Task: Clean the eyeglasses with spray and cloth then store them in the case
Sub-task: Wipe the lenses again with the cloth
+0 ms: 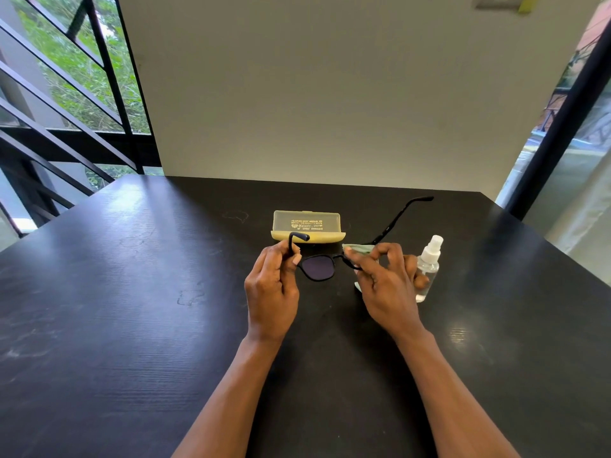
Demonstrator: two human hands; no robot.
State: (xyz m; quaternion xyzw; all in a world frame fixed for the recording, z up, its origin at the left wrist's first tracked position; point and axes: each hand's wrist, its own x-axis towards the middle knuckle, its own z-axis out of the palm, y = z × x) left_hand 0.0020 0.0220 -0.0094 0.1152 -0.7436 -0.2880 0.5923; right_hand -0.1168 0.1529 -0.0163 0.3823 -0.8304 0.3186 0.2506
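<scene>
Black wood-grain desk [132, 309] before a pale wall; wiping step in hand. Dark-rimmed tinted eyeglasses [319, 266] held just in front of the translucent yellow plastic case [307, 226], which is shut; left hand [271, 285] fingers pinch one temple; right hand [385, 285] fingers press the pale green soft cloth [358, 249] over the other lens. Clear spray bottle [428, 269] stands right of the case. Next, judged: wipe the exposed lens, fold the temples, open the case.

Black-framed eyeglasses [319, 266], pale green cloth [358, 250], yellow case [307, 225], clear spray bottle [428, 266], black table [132, 292]
</scene>
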